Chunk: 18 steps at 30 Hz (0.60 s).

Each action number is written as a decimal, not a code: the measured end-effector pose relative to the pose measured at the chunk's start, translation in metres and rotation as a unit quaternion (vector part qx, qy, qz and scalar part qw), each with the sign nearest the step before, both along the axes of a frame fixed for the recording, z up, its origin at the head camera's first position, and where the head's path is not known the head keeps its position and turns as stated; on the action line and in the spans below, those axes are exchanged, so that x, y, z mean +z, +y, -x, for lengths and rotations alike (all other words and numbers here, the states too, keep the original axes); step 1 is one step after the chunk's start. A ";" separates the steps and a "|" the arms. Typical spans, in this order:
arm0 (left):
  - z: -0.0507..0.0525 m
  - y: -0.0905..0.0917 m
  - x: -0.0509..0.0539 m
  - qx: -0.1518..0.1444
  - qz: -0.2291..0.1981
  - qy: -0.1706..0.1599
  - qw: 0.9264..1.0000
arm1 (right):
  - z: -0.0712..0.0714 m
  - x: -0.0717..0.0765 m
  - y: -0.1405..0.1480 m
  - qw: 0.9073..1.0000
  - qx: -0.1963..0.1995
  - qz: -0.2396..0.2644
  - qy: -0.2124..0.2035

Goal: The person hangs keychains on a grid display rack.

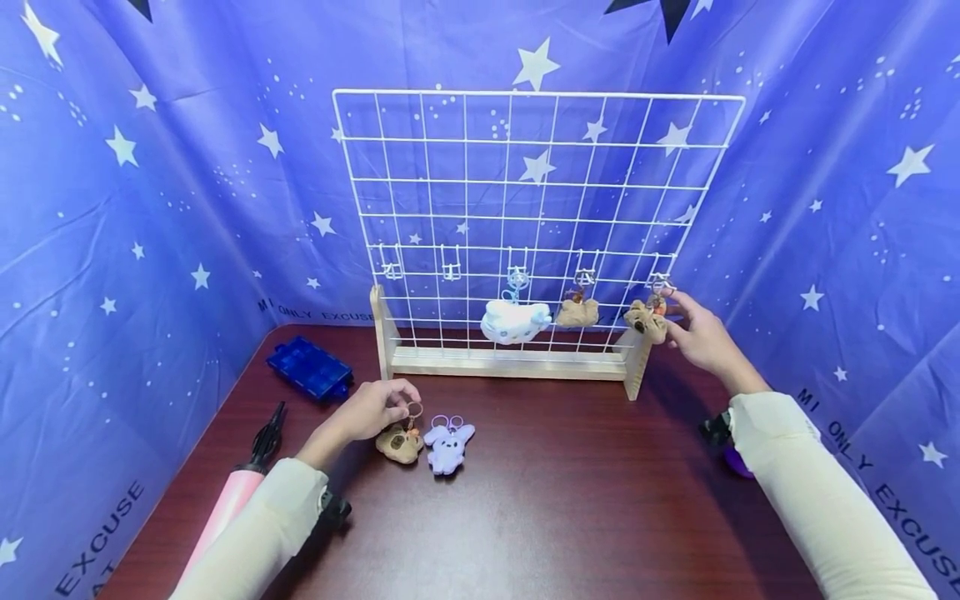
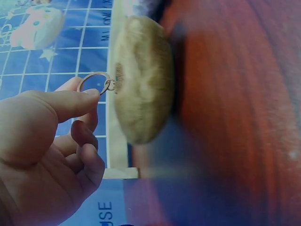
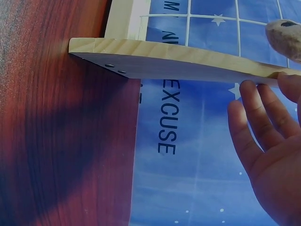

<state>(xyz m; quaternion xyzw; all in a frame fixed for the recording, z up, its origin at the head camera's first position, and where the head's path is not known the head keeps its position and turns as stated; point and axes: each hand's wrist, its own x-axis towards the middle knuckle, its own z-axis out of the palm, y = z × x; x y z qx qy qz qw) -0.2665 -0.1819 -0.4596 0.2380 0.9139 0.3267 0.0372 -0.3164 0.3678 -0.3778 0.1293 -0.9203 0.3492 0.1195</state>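
Observation:
My left hand (image 1: 372, 408) pinches the metal ring of a brown plush keychain (image 1: 400, 444) between thumb and fingertips; the plush (image 2: 143, 80) hangs from that ring in the left wrist view. Just right of it on the table is a lilac plush keychain (image 1: 447, 450) with two rings. At the rack's right end, my right hand (image 1: 703, 337) is beside a brown plush keychain (image 1: 645, 321) below a hook, fingertips near its top and side. In the right wrist view several fingers (image 3: 258, 117) are extended by the wooden upright (image 3: 188, 56); the plush is partly cut off.
The white wire grid rack (image 1: 465, 179) stands on a wooden base (image 1: 510, 364) with several hooks. A white plush (image 1: 516, 321) and another brown plush (image 1: 577, 312) hang there. A blue plastic case (image 1: 309, 367) and a pink pump (image 1: 228, 508) with black nozzle lie at left.

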 end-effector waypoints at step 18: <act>0.010 0.008 0.044 0.006 -0.038 0.066 0.997 | -0.001 -0.001 -0.001 1.000 -0.001 0.005 -0.002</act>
